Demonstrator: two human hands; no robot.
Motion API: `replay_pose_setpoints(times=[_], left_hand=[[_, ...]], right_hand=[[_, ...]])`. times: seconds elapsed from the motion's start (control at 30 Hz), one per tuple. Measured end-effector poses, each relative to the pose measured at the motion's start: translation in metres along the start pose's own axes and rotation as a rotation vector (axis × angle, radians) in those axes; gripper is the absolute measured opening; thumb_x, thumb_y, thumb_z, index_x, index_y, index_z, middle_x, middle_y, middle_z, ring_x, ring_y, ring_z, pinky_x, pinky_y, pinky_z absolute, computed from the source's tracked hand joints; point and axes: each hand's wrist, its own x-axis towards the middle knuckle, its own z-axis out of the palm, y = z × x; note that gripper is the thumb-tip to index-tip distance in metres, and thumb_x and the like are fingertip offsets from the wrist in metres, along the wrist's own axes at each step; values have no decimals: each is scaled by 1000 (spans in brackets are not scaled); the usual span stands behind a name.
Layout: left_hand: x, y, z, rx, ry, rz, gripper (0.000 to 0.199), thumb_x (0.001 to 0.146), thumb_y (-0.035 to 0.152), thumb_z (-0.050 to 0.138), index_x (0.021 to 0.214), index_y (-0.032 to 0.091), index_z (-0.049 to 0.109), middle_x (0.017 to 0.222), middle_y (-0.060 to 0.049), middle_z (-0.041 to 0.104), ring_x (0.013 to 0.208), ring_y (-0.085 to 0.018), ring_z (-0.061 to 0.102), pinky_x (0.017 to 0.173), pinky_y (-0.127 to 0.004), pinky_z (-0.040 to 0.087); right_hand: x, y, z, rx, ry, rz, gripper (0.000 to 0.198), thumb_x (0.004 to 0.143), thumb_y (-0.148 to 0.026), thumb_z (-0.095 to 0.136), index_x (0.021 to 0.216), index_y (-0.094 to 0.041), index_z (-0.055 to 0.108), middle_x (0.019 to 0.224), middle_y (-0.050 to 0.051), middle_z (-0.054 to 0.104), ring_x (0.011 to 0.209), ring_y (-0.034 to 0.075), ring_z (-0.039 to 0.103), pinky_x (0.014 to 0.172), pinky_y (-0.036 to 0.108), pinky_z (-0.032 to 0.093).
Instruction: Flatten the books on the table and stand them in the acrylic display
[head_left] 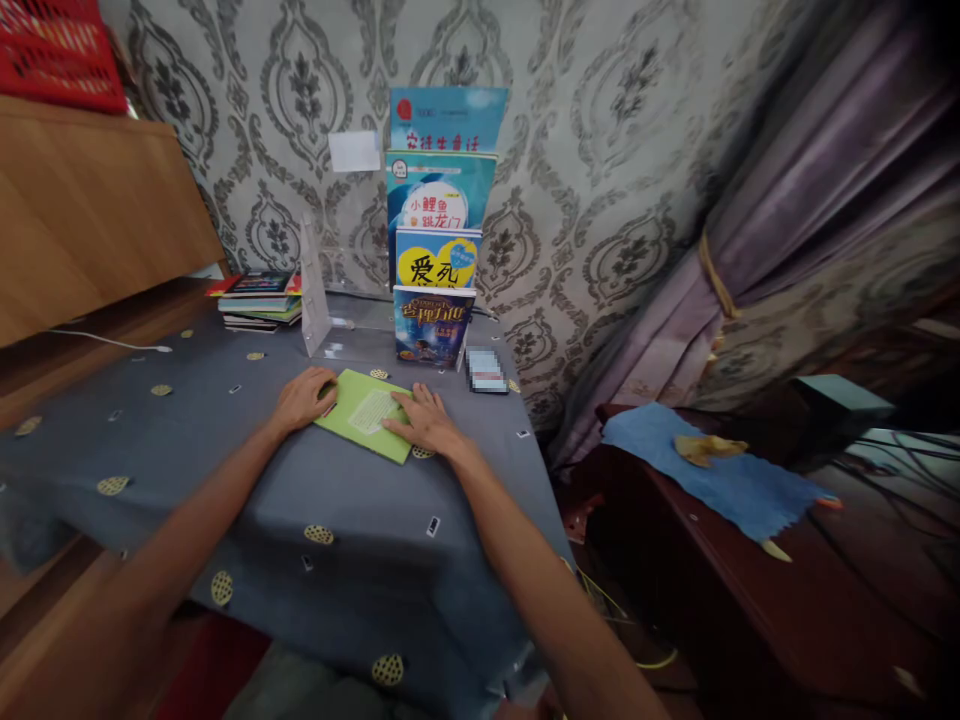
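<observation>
A thin green book lies slightly turned on the cloth-covered table, with a pale text block on its upward cover. At its left edge, my left hand has its fingers curled around the side. My right hand rests over the right part of the cover, fingers spread and fairly flat. Just behind the book stands a clear tiered rack. Its right column holds a dark blue book, a yellow-and-blue book, a teal book and a light blue book, one above another.
A phone-like object, its face blurred, lies right of the rack. Several books form a stack at the back left. A white cable crosses the table's left side. Beyond the right edge is a dark red cabinet with a blue cloth.
</observation>
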Motion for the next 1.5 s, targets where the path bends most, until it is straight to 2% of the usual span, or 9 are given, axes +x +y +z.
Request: replay_pose_setpoints(times=[0.2, 0.4, 0.67, 0.97, 1.2, 1.3, 1.43, 1.5], left_hand=[[1, -3, 6, -15, -14, -4, 38, 89, 36, 42, 113, 18, 66, 112, -11, 71, 107, -27, 64, 100, -43, 48], [3, -7, 10, -35, -22, 16, 40, 88, 33, 42, 118, 20, 65, 127, -10, 68, 122, -27, 60, 110, -45, 44], [3, -10, 10, 0, -41, 7, 42, 89, 35, 42, 121, 20, 64, 130, -10, 68, 123, -27, 60, 110, -46, 44], [5, -11, 11, -13, -19, 48, 39, 90, 32, 42, 119, 21, 66, 135, -10, 66, 130, -28, 56, 113, -47, 43], [4, -7, 10, 8, -50, 151, 39, 92, 33, 42, 121, 21, 66, 134, -11, 67, 133, -28, 55, 114, -50, 40], [0, 1, 8, 7, -85, 203, 41, 96, 40, 43, 125, 22, 66, 137, -11, 65, 135, -29, 53, 118, -53, 34], [-6, 19, 4, -8, -192, 304, 49, 99, 53, 44, 137, 27, 60, 147, -9, 58, 139, -27, 49, 123, -55, 21], [-9, 29, 3, -22, -272, 376, 56, 98, 59, 45, 145, 30, 52, 154, -8, 50, 143, -26, 45, 124, -53, 21]], right_hand=[[3, 4, 3, -14, 24, -19, 66, 98, -55, 49, 155, -21, 38, 166, 20, 23, 155, 35, 15, 121, 54, 16], [7, 13, 6, -4, 66, -70, 58, 101, -46, 45, 152, -18, 42, 164, 20, 27, 154, 33, 20, 121, 54, 19], [13, 21, 9, 23, 112, -88, 53, 101, -33, 43, 151, -17, 44, 162, 18, 33, 153, 29, 25, 121, 53, 22], [13, 26, -1, 2, 209, -75, 44, 99, -24, 45, 140, -12, 57, 144, 15, 58, 143, 24, 42, 117, 39, 32], [11, 31, -8, -42, 307, 35, 35, 97, -23, 48, 123, -22, 72, 122, 10, 69, 119, 26, 57, 105, 41, 43], [11, 30, -8, -51, 315, 83, 35, 98, -23, 48, 121, -22, 73, 116, 11, 69, 112, 26, 58, 100, 40, 45], [9, 27, -8, -50, 322, 83, 36, 97, -21, 46, 121, -22, 73, 116, 11, 69, 111, 26, 59, 98, 38, 47], [9, 27, -9, -39, 330, 79, 36, 96, -20, 46, 119, -21, 74, 116, 11, 70, 111, 26, 60, 98, 36, 47]])
